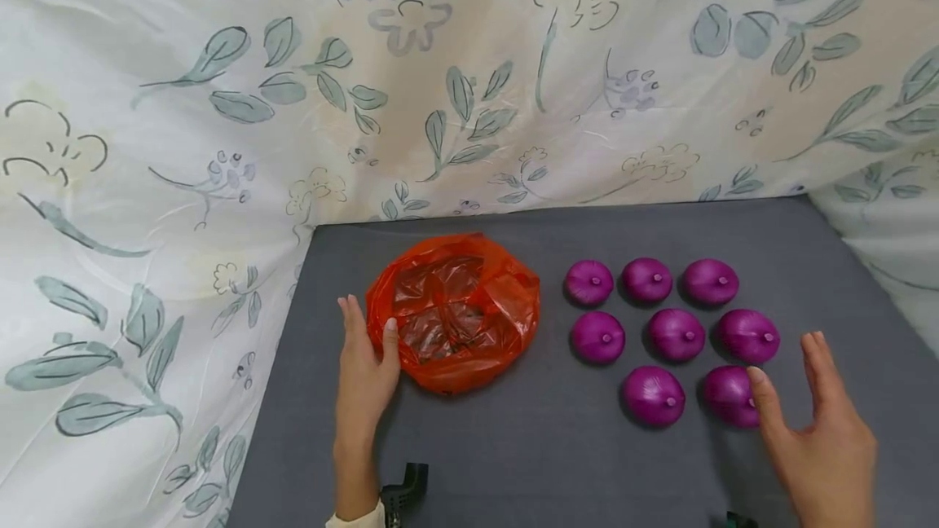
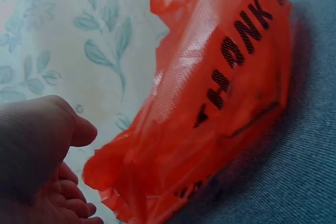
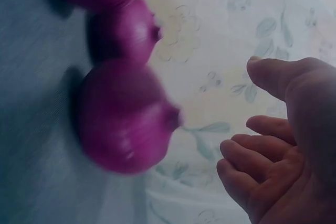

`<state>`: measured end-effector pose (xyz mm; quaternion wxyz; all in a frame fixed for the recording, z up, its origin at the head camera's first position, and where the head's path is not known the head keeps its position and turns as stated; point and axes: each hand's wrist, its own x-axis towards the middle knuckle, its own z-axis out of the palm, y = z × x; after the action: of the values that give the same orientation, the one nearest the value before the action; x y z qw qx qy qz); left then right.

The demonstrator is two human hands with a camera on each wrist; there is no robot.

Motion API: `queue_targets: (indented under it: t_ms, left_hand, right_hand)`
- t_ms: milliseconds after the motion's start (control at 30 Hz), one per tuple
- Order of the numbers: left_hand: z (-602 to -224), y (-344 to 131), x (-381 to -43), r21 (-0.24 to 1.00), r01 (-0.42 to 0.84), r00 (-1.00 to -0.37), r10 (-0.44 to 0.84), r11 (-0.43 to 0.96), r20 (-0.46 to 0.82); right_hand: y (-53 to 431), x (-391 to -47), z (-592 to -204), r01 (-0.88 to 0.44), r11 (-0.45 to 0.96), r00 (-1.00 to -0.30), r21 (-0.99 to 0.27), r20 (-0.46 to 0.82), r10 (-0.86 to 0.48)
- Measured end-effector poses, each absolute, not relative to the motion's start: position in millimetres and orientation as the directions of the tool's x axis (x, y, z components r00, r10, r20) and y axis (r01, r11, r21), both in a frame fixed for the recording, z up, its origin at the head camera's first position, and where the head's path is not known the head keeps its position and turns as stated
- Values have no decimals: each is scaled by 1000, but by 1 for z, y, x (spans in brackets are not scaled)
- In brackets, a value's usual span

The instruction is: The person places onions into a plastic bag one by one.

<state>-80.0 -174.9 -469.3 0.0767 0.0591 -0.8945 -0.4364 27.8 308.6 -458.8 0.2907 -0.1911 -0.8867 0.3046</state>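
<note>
Left of the bag, the left hand is gripping nothing, fingers loose. The bag is looking light, slippery and floppy, probably best pinched by its rim; only the left wrist view is showing its lettering legibly. Right of the bag, eight onions are sitting, likely firm, suiting a cupped grip; farther right, the right hand is holding nothing, thumb and fingers well apart.

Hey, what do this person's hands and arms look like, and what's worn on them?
The left hand and right hand are bare, without gloves. The left sleeve cuff is cream, with a black, curved attachment beside it. Near the right hand, only part of a dark fitting shows.
</note>
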Motion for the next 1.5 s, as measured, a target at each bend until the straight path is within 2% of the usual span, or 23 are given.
queue_targets:
  t_ms: [267,467,733,967,1033,1267,1433,1500]
  left_hand:
    - [-476,-175,-81,827,-54,-987,-157,560,42]
    - [-479,-172,-84,831,-47,-990,-135,554,33]
    - [-482,-167,-86,842,-43,-991,-127,538,30]
    - [-483,-165,-85,845,-3,-986,-143,534,87]
    - [-483,-166,-85,846,-2,-984,-151,533,93]
    - [-480,-170,-85,845,2,-983,-155,535,100]
    - [-480,-174,-83,842,-2,-985,-148,540,92]
    - [-480,-175,-83,841,-1,-985,-147,540,94]
  right_hand:
    - [308,43,-472,403,620,-778,-673,106,620]
    - [308,49,-488,450,625,-806,-637,11,592]
    - [308,52,-497,403,698,-838,-591,67,541]
    - [301,53,-500,443,691,-791,-571,113,601]
    - [296,53,-497,452,657,-771,-603,107,628]
    - [282,51,-474,441,511,-710,-738,63,702]
    - [271,46,-445,389,559,-721,-732,136,680]
    - [266,42,-433,328,583,-738,-743,184,650]
